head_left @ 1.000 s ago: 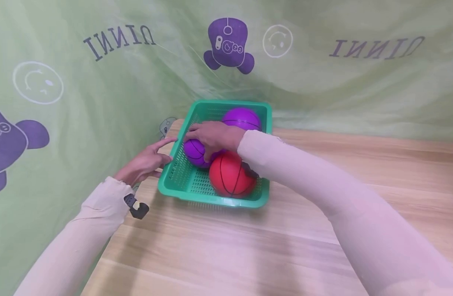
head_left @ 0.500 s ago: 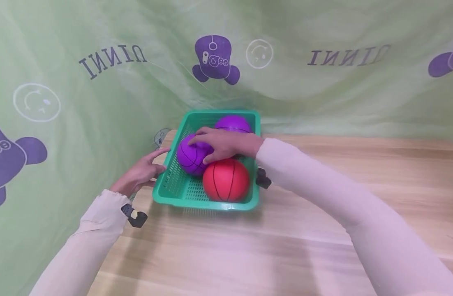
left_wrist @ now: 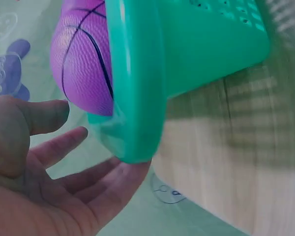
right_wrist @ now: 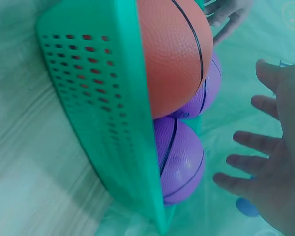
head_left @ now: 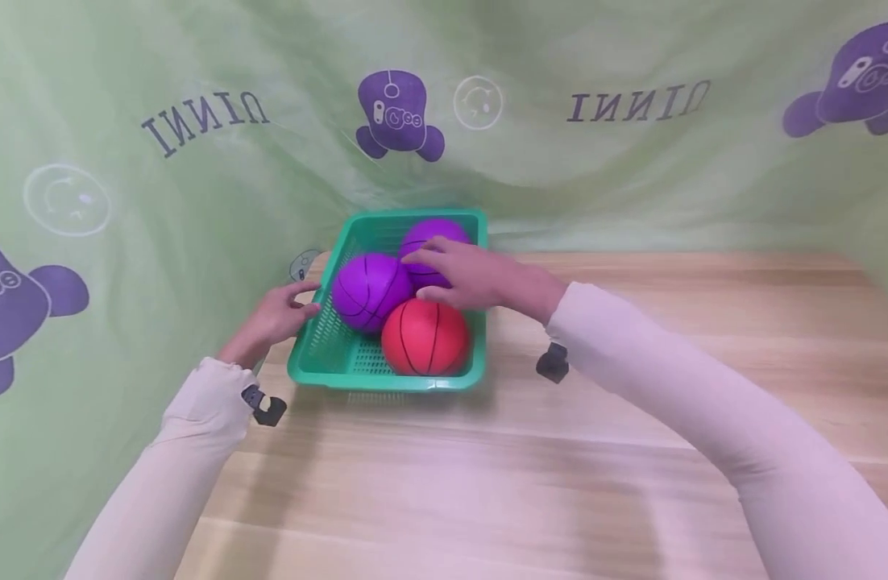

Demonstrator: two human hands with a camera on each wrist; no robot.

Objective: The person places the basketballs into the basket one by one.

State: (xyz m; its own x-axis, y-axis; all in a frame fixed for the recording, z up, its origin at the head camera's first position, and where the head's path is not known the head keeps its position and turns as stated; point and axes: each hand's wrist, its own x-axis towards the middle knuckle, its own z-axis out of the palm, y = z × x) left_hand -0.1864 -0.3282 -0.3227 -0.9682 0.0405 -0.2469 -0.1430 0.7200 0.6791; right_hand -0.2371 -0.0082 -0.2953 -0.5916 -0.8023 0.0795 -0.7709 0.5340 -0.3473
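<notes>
A green plastic basket [head_left: 386,382] holds a red ball [head_left: 425,338] and two purple balls, all with black basketball lines. One purple ball [head_left: 370,292] lies at the left, the other purple ball [head_left: 433,234] at the back. My left hand [head_left: 273,318] is at the basket's left side; in the left wrist view its fingers touch the underside of the rim, uncurled. Above the balls hovers my right hand [head_left: 469,274], with spread fingers and nothing in them. In the right wrist view a gap separates that right hand [right_wrist: 275,152] from the balls.
The basket stands on a wooden table [head_left: 444,483], close to its left edge. A green curtain [head_left: 284,185] with printed purple figures hangs behind and to the left. Small black devices are strapped to both wrists.
My right hand has let go of the left purple ball and moved up and to the right. That ball now sits in the basket. My left hand stays at the rim.
</notes>
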